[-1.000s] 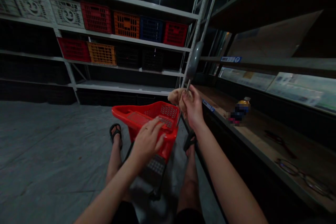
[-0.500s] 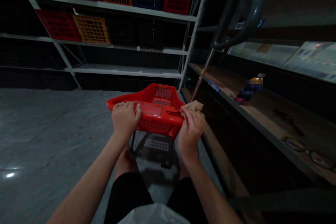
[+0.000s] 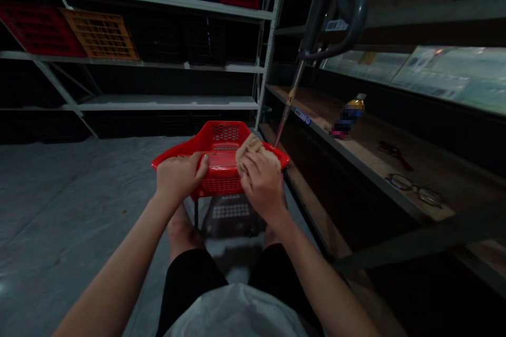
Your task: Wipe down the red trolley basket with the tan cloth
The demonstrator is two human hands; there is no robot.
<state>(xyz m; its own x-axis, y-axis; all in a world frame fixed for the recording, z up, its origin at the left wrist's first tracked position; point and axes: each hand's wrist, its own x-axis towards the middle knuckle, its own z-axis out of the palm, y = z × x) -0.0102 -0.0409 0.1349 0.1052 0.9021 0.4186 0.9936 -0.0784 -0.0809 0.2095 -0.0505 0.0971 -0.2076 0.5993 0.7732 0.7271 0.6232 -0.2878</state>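
Observation:
In front of my knees stands a red plastic shopping cart (image 3: 221,185) with a perforated basket and dark legs. My left hand (image 3: 177,175) is closed around the left part of its near rim, with the thumb lying along the top. A crumpled tan cloth (image 3: 251,148) is in my right hand (image 3: 262,181), pressed on the near rim right of the middle. The fingers of that hand bend over the cloth and hide part of it. Between the two hands a smooth, clear-looking panel (image 3: 222,159) shows on the rim.
A wooden shelf (image 3: 379,152) on my right holds a bottle (image 3: 348,116), a dark red-handled object (image 3: 395,154) and eyeglasses (image 3: 415,188). A pole with a grey loop handle (image 3: 358,10) leans there. White racking (image 3: 169,102) with coloured crates (image 3: 100,34) stands ahead.
My right hand has slid the cloth leftward along the rim, from the right corner toward the middle. My left hand stays on the rim. The view has turned slightly right.

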